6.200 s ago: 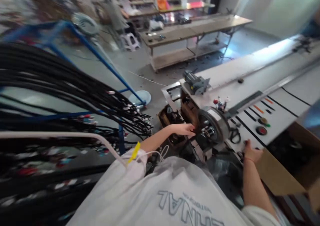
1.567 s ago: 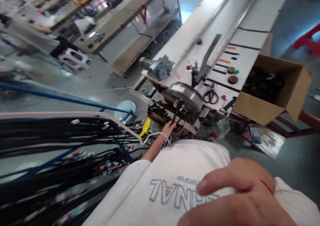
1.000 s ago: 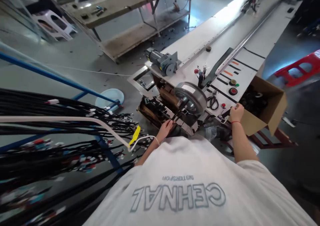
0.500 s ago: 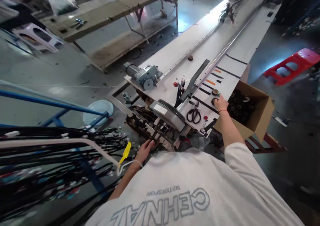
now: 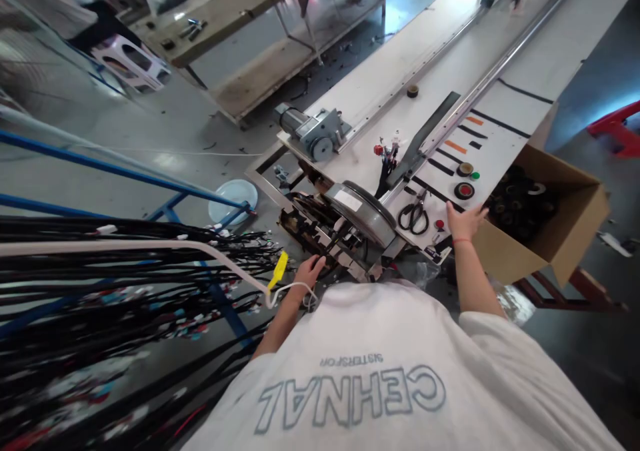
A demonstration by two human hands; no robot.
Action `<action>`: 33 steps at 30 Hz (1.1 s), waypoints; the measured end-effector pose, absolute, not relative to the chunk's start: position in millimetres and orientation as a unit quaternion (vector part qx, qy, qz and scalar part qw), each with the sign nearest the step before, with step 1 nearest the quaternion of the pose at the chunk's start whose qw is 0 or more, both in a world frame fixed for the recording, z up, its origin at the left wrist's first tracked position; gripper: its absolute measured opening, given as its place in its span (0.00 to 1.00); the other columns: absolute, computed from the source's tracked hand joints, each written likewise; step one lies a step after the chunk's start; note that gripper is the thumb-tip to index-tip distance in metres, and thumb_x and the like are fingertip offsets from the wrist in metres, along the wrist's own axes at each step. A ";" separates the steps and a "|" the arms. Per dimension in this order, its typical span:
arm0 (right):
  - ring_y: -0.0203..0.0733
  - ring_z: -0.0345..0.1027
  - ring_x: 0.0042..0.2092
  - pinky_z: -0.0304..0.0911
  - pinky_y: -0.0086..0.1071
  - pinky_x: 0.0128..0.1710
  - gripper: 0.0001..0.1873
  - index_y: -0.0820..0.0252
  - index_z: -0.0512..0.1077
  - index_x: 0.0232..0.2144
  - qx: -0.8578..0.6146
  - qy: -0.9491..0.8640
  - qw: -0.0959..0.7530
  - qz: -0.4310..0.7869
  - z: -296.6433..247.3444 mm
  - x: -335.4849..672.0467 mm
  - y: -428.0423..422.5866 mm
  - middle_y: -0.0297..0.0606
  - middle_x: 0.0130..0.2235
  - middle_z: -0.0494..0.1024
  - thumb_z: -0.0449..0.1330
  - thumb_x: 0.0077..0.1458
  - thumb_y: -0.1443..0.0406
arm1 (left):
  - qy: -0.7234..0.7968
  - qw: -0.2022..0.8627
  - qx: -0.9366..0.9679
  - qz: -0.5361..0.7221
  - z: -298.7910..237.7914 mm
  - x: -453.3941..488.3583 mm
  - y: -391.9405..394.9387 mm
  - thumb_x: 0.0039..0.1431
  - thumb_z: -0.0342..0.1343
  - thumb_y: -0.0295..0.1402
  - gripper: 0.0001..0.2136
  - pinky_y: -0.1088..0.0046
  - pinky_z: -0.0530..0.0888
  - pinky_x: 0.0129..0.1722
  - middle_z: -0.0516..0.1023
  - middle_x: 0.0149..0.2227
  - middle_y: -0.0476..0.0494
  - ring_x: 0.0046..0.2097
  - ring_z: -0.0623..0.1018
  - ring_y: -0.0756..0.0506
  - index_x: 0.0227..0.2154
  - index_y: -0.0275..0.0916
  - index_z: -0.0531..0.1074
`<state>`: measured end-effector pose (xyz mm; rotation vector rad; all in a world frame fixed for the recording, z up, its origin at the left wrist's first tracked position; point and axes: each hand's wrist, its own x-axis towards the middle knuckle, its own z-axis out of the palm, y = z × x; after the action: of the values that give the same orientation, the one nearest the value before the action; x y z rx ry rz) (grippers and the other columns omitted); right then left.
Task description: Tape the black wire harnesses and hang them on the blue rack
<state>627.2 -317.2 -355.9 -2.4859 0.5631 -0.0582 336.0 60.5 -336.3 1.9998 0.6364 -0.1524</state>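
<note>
My right hand (image 5: 465, 223) is over the near right edge of the white workbench (image 5: 530, 71), fingers spread and nothing in them. Just beyond it lie a black tape roll (image 5: 465, 191) with a red centre, a brown tape roll (image 5: 465, 169) and a green button (image 5: 475, 176). To its left are a red button (image 5: 439, 224) and black-handled scissors (image 5: 414, 216). My left hand (image 5: 310, 270) is low by the machine end (image 5: 320, 228), below the grey wheel (image 5: 367, 214). Its fingers are closed together at a dark part; what they grip is too small to make out.
An open cardboard box (image 5: 575, 218) of dark rolls stands against the bench's right side. Bundles of black cables (image 5: 125, 284) hang on a blue rack (image 5: 150, 184) at left. A motor (image 5: 320, 131) sits on the bench. A person (image 5: 55, 4) is at far left.
The view has turned, so the bench sits further right. My right hand has drawn back from the black tape roll and green button, and its fingers have spread. My left hand stays by the machine end.
</note>
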 end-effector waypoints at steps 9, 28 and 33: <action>0.61 0.59 0.60 0.53 0.48 0.60 0.51 0.75 0.50 0.62 -0.879 0.257 0.400 -0.016 -372.2 562.6 -308.4 0.63 0.58 0.64 0.62 0.50 0.47 | 0.265 0.525 0.807 -0.055 -347.5 332.2 58.3 0.56 0.49 0.54 0.22 0.73 0.66 0.31 0.72 0.25 0.49 0.29 0.70 0.48 0.27 0.37 0.69; 0.65 0.55 0.61 0.52 0.52 0.60 0.54 0.78 0.51 0.63 -0.895 0.295 0.332 -0.038 -361.1 558.5 -290.0 0.67 0.61 0.59 0.62 0.49 0.44 | 0.228 0.507 0.831 -0.028 -339.3 342.2 53.2 0.52 0.54 0.49 0.18 0.72 0.69 0.32 0.74 0.25 0.48 0.29 0.71 0.47 0.29 0.36 0.72; 0.64 0.54 0.62 0.51 0.51 0.61 0.52 0.76 0.50 0.63 -0.896 0.294 0.333 -0.025 -354.9 558.1 -289.2 0.66 0.61 0.58 0.62 0.50 0.45 | 0.213 0.493 0.843 -0.017 -334.2 366.0 46.2 0.53 0.54 0.48 0.17 0.71 0.68 0.32 0.73 0.24 0.48 0.29 0.72 0.46 0.27 0.37 0.72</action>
<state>558.1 -289.2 -354.9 -2.3389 0.7683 -0.0646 366.0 46.2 -334.2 2.0460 0.5156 -0.0407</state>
